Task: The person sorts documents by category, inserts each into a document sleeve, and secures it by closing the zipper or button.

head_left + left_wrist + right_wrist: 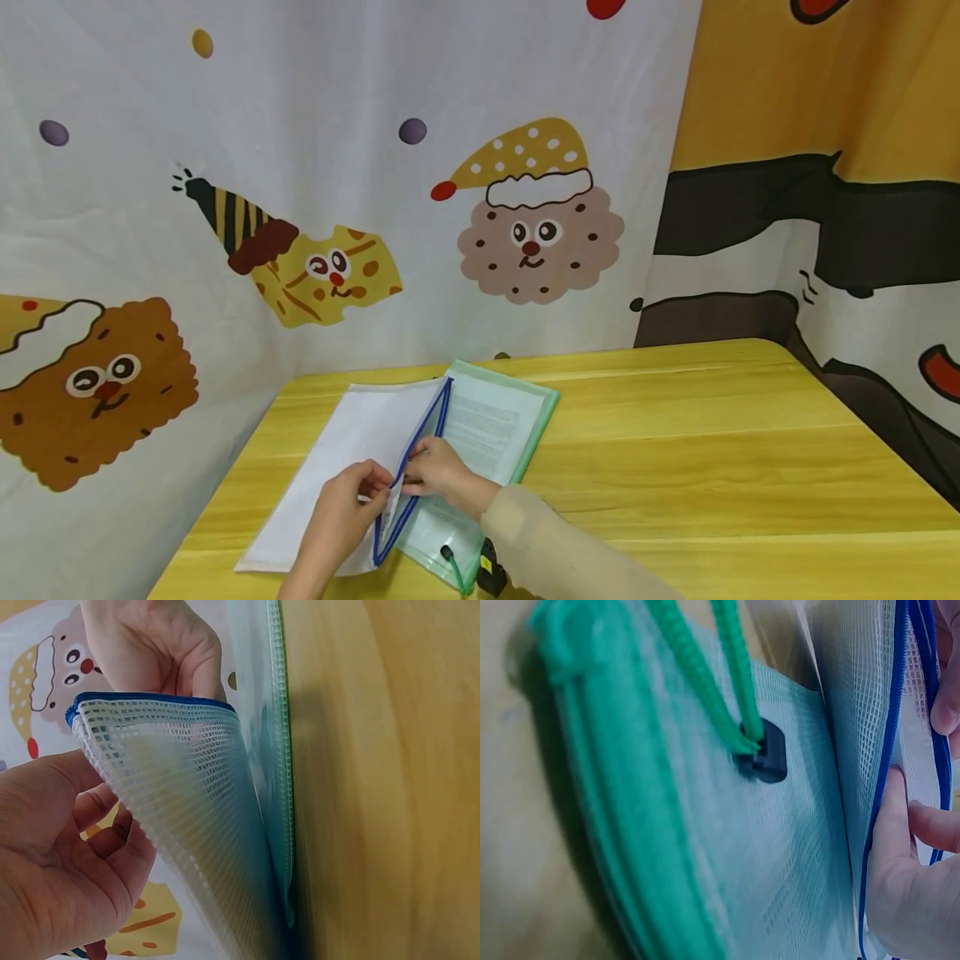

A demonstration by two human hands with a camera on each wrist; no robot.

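Observation:
A white mesh zipper pouch [362,427] with blue zip edges lies at a slant on the table, its mouth spread. My left hand [342,508] pinches the near lip of that mouth; in the left wrist view the left hand [71,859] is beside the mesh wall. From the other side, my right hand [438,472] reaches into the opening. The right wrist view has the right hand's [919,889] forefinger straight along the inside of the blue zip, thumb close by. Its other fingertips are hidden. Under the pouch is a green mesh pouch [480,417] with a printed sheet inside.
A green cord [455,571] with a dark toggle [769,752] hangs from the green pouch. Beside it, by the right sleeve [555,542], is a black object with a yellow label [489,568]. The yellow wooden table [712,450] meets a cartoon-printed curtain [337,125] at the back.

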